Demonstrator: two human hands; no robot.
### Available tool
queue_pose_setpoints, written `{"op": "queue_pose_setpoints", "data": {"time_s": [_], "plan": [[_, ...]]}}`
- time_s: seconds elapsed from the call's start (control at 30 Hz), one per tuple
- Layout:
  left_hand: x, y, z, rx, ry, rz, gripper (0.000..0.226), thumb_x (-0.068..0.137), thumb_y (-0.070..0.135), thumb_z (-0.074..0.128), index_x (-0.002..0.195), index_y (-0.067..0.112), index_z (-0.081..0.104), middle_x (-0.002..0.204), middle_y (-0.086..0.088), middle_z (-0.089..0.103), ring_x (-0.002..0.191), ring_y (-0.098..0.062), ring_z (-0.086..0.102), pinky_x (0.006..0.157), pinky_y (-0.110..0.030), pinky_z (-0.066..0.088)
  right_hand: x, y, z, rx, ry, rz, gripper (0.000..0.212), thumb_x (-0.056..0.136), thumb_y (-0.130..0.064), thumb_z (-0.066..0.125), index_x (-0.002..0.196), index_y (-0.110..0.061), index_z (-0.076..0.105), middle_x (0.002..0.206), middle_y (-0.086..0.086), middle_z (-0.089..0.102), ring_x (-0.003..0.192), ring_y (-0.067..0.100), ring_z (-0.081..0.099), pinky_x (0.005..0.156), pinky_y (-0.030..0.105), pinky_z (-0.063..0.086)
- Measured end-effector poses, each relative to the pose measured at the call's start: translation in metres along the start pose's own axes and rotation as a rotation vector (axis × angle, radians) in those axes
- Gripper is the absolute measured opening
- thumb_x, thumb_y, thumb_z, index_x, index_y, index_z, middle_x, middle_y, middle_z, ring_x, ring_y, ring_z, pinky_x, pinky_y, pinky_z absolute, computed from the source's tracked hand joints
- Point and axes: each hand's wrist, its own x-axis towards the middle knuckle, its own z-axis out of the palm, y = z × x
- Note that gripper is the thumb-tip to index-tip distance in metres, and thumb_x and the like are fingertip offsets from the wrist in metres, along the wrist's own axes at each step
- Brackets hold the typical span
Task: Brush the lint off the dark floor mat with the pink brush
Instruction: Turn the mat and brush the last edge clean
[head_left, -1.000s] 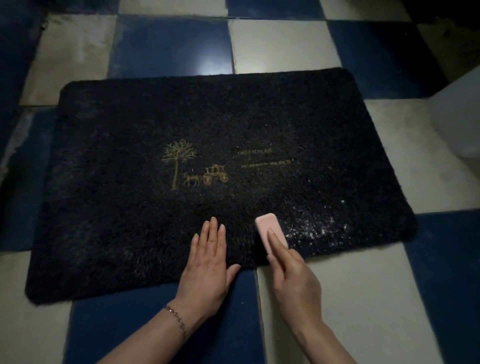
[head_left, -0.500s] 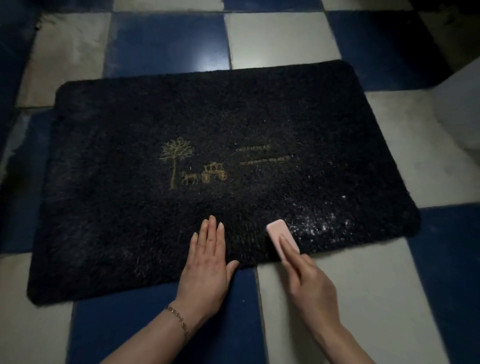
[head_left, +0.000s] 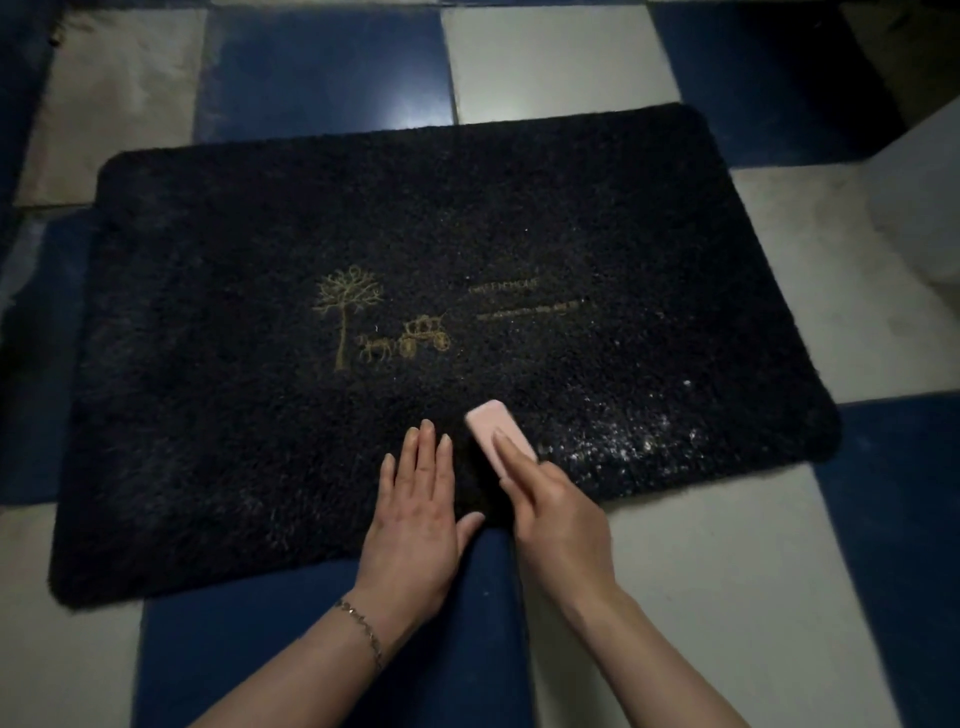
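- A person kneeling over a dark floor mat (head_left: 260, 415) works a pink brush (head_left: 493, 423) across its near edge, on a floor of blue and white tiles (head_left: 727, 597).
- Nothing in view holds anything else; the only thing carrying a load is the mat itself, which bears a scatter of pale lint (head_left: 623, 441) toward its near right corner, with fainter specks trailing up to the right.
- The brush lies on the pile just left of the lint patch, tilted so its far end points up and to the left (its bristle side is turned down and cannot be seen).
- The right hand (head_left: 561, 514) grips the brush from behind, fingers laid along its top and curled round its near end.
- The left hand (head_left: 415, 519) lies flat just beside the brush, fingers straight and slightly spread, palm pressing the mat's near edge, thumb out toward the right hand; a thin chain bracelet (head_left: 361, 626) circles its wrist.
- The two hands sit close together but apart, a strip of dark pile between them.
- Counted: one mat, one brush, two hands, one bracelet.
- A gold motif (head_left: 384, 322) of one tree and one horse-drawn carriage marks the mat's middle, with two lines of gold lettering to its right, too blurred to read.
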Motion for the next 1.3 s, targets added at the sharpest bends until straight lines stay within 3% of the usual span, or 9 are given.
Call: {"op": "queue_pose_setpoints", "data": {"time_s": [0.2, 0.33, 0.47, 0.6, 0.83, 0.97, 1.1, 1.23, 1.3], "plan": [[-0.001, 0.002, 0.000, -0.002, 0.017, -0.009, 0.080, 0.089, 0.055, 0.027, 0.147, 0.001, 0.021, 0.157, -0.021, 0.021, 0.145, -0.032, 0.019, 0.111, -0.048, 0.019, -0.025, 0.029, -0.013, 0.044, 0.081, 0.140, 0.050, 0.093, -0.035, 0.050, 0.126, -0.065, 0.027, 0.100, -0.010, 0.060, 0.083, 0.013, 0.061, 0.065, 0.034, 0.050], [0.001, 0.004, -0.003, -0.022, 0.017, 0.000, 0.083, 0.089, 0.055, 0.034, 0.147, -0.003, 0.021, 0.156, -0.023, 0.018, 0.145, -0.034, 0.018, 0.111, -0.049, 0.018, -0.022, -0.001, -0.001, 0.019, 0.092, 0.019, 0.049, 0.093, -0.034, 0.052, 0.131, -0.059, 0.035, 0.097, -0.009, 0.059, 0.079, 0.011, 0.061, 0.062, 0.029, 0.049], [0.007, 0.007, -0.004, -0.009, 0.029, 0.055, 0.074, 0.088, 0.039, 0.030, 0.148, -0.005, 0.021, 0.154, -0.028, 0.024, 0.146, -0.034, 0.012, 0.112, -0.048, 0.014, 0.005, -0.032, 0.014, 0.071, 0.005, -0.028, 0.043, 0.095, -0.040, 0.046, 0.130, -0.061, 0.034, 0.099, -0.009, 0.058, 0.088, 0.010, 0.059, 0.070, 0.021, 0.043], [0.011, 0.005, -0.002, 0.010, -0.008, 0.017, 0.081, 0.089, 0.053, 0.029, 0.146, -0.005, 0.025, 0.154, -0.025, 0.023, 0.144, -0.033, 0.018, 0.111, -0.050, 0.018, 0.024, -0.013, 0.000, -0.037, -0.013, -0.027, 0.042, 0.095, -0.041, 0.046, 0.131, -0.059, 0.035, 0.100, -0.006, 0.060, 0.089, 0.016, 0.061, 0.070, 0.030, 0.045], [0.010, 0.007, -0.003, 0.011, 0.004, 0.006, 0.082, 0.089, 0.056, 0.026, 0.147, -0.002, 0.020, 0.156, -0.023, 0.021, 0.145, -0.033, 0.017, 0.111, -0.050, 0.018, 0.006, 0.032, -0.027, 0.030, 0.065, 0.106, 0.048, 0.094, -0.034, 0.050, 0.131, -0.059, 0.033, 0.111, -0.010, 0.061, 0.093, 0.013, 0.060, 0.071, 0.030, 0.048], [0.012, 0.007, -0.004, -0.009, -0.018, -0.001, 0.081, 0.088, 0.053, 0.030, 0.146, -0.003, 0.025, 0.155, -0.023, 0.023, 0.144, -0.033, 0.016, 0.111, -0.048, 0.015, -0.004, 0.009, -0.006, 0.045, 0.129, 0.055, 0.046, 0.093, -0.034, 0.051, 0.131, -0.056, 0.037, 0.098, -0.008, 0.061, 0.081, 0.014, 0.061, 0.065, 0.032, 0.049], [0.012, 0.004, -0.006, -0.004, -0.016, 0.047, 0.071, 0.095, 0.031, 0.037, 0.151, 0.001, 0.006, 0.158, -0.021, -0.015, 0.146, -0.026, -0.019, 0.115, -0.040, -0.013, -0.022, -0.023, 0.025, 0.142, 0.026, -0.017, 0.045, 0.094, -0.042, 0.046, 0.130, -0.063, 0.030, 0.098, -0.008, 0.057, 0.083, 0.012, 0.061, 0.072, 0.030, 0.050], [0.011, 0.003, -0.009, -0.006, -0.031, 0.010, 0.074, 0.091, 0.042, 0.032, 0.147, -0.005, 0.021, 0.156, -0.023, 0.017, 0.145, -0.030, 0.012, 0.114, -0.044, 0.009, -0.007, -0.003, 0.012, 0.029, 0.043, -0.048, 0.046, 0.093, -0.041, 0.049, 0.130, -0.062, 0.032, 0.092, -0.005, 0.057, 0.079, 0.016, 0.061, 0.066, 0.032, 0.047], [0.011, 0.002, -0.008, 0.009, -0.021, 0.017, 0.076, 0.091, 0.046, 0.030, 0.148, -0.002, 0.019, 0.156, -0.021, 0.018, 0.145, -0.030, 0.014, 0.113, -0.045, 0.013, -0.004, 0.025, -0.010, -0.017, 0.059, 0.001, 0.049, 0.092, -0.039, 0.051, 0.129, -0.063, 0.030, 0.092, -0.005, 0.058, 0.077, 0.017, 0.061, 0.062, 0.033, 0.046]]}}
